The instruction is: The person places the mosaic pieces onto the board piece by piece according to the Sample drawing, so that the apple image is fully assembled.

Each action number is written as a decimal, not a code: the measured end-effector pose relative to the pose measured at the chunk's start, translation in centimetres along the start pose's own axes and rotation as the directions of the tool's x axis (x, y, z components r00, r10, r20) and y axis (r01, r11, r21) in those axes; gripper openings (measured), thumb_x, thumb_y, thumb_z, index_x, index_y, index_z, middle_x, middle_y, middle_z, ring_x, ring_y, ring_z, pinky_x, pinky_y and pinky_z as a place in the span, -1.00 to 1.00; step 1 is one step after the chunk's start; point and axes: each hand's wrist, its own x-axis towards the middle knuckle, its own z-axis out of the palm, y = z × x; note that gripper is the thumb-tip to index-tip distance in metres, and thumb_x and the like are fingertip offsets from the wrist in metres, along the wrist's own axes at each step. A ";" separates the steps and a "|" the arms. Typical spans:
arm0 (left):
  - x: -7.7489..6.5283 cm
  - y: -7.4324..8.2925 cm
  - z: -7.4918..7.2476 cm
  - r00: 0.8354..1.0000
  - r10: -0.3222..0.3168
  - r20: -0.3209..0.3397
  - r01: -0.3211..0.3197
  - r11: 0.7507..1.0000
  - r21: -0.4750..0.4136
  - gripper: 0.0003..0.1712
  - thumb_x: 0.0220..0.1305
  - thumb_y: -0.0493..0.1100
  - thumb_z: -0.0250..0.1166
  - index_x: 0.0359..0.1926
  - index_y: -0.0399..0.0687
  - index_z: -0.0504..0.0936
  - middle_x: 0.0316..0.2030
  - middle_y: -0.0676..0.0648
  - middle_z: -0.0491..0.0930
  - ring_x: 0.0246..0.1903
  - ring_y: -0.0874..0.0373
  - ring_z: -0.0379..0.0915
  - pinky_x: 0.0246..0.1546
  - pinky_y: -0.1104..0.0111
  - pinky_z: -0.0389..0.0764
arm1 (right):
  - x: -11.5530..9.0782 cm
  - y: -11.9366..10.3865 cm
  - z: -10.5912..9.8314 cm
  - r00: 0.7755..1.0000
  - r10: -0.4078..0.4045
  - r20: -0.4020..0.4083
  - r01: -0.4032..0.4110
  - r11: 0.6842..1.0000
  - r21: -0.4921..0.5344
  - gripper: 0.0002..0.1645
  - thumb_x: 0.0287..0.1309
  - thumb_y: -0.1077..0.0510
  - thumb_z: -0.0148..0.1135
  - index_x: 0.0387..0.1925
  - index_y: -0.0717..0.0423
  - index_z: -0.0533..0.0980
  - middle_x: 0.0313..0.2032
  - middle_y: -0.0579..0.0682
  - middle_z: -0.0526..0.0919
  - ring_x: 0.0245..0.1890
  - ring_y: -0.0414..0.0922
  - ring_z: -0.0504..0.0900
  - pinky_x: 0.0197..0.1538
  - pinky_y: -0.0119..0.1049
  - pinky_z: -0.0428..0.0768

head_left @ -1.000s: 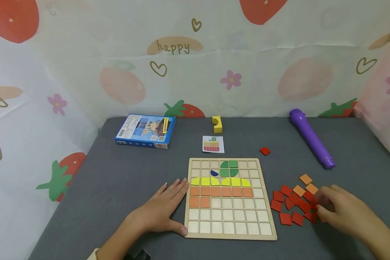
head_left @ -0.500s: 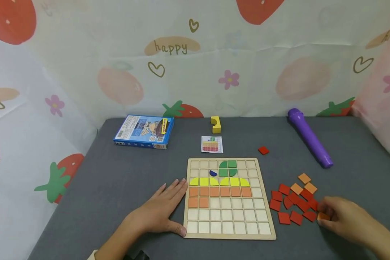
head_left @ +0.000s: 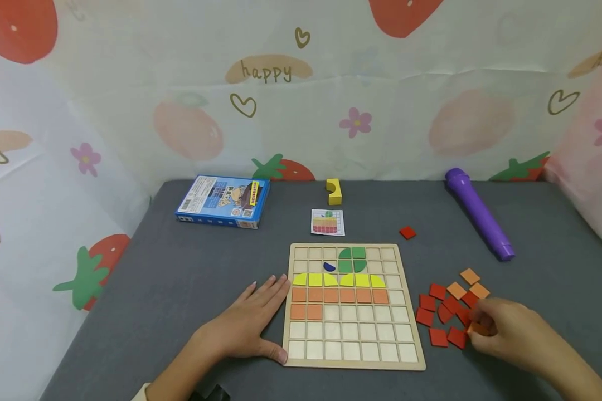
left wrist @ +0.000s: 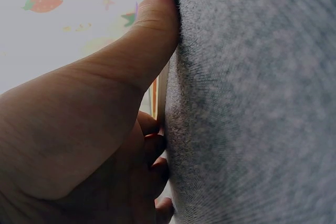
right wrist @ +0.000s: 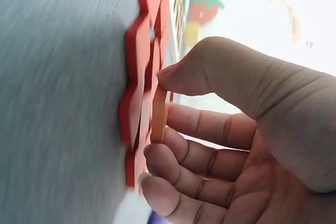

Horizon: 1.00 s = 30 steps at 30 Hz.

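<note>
My left hand (head_left: 248,323) lies flat on the table, its fingertips and thumb touching the left edge of a wooden grid board (head_left: 421,356). Between thumb and fingers, my right hand (head_left: 516,334) pinches an orange square tile (right wrist: 159,109), just above the pile of red tiles (head_left: 437,337) right of the board. Set in the board are green tiles (head_left: 345,266), a dark blue half-round tile (head_left: 329,267), a row of yellow tiles (head_left: 315,280) and orange tiles (head_left: 332,296). The fingers hide some of the red tiles.
Behind the board lie a small picture card (head_left: 328,223), a yellow block (head_left: 334,192) and a blue box (head_left: 223,201). A lone red tile (head_left: 407,233) sits beyond the board's right corner. A purple microphone-shaped stick (head_left: 480,214) and loose orange tiles (head_left: 469,276) are at right.
My right hand has gripped an orange tile at the pile's right side and moved left over the red tiles with it. The left hand stays in place.
</note>
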 end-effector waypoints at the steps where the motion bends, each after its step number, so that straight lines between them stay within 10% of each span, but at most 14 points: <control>1: 0.0 0.0 0.0 1.000 0.000 0.000 0.000 1.000 -0.001 0.46 -0.05 0.58 0.29 0.61 -0.07 -0.18 0.59 -0.06 -0.22 0.55 0.01 -0.37 0.45 -0.10 -0.22 | 0.2 -0.5 0.2 0.999 -0.032 -0.012 0.032 0.999 0.009 -0.75 -0.12 0.21 0.49 -0.44 -0.08 0.55 -0.51 -0.28 0.46 -0.51 -0.36 0.40 -0.44 -0.34 0.44; 11: -0.1 0.2 -0.1 1.000 -0.003 -0.001 0.003 1.000 -0.003 0.46 -0.05 0.58 0.30 0.61 -0.07 -0.18 0.59 -0.07 -0.20 0.54 0.00 -0.35 0.45 -0.10 -0.22 | 3.5 -5.5 2.0 0.949 -0.312 -0.053 0.314 0.949 0.039 -0.71 -0.13 0.28 0.45 -0.46 -0.08 0.49 -0.53 -0.31 0.35 -0.50 -0.37 0.32 -0.48 -0.43 0.37; 30: 0.1 -0.1 0.0 1.000 -0.010 0.003 0.010 1.000 0.001 0.46 -0.06 0.59 0.29 0.62 -0.06 -0.18 0.59 -0.04 -0.21 0.55 0.01 -0.37 0.45 -0.09 -0.24 | 9.0 -14.4 4.9 0.877 -0.478 0.053 0.478 0.878 0.026 -0.78 -0.08 0.30 0.45 -0.34 0.09 0.60 -0.40 -0.15 0.50 -0.50 -0.27 0.37 -0.46 -0.42 0.41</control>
